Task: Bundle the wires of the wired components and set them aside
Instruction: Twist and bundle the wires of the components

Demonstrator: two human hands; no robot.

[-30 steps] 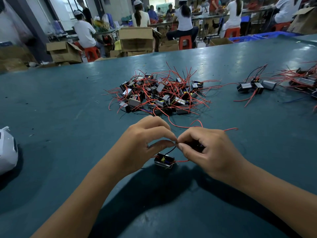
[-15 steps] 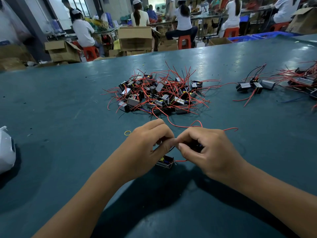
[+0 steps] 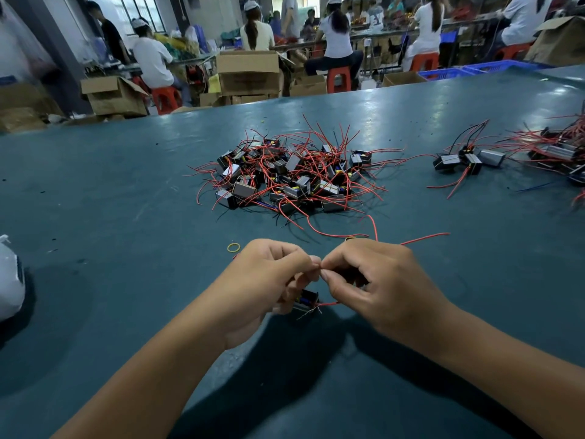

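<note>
A small black component (image 3: 305,304) with red and thin bare wires hangs between my hands, just above the teal table (image 3: 126,191). My left hand (image 3: 266,280) curls round it and pinches its wire at the fingertips. My right hand (image 3: 373,280) pinches the same red wire where the fingertips meet; another dark part sits hidden in its palm. A red wire (image 3: 424,238) trails out behind the right hand. A pile of wired components (image 3: 294,175) lies beyond my hands.
A yellow rubber band (image 3: 233,247) lies left of my left hand. A bundled group of components (image 3: 468,160) sits at the right, more components (image 3: 566,153) at the right edge. A white object (image 3: 9,280) is at the left edge. Workers and cardboard boxes (image 3: 248,72) stand beyond the table.
Both hands have lifted slightly and drawn closer to the pile; the component now hangs nearer my left fingers. The yellow rubber band has come into sight.
</note>
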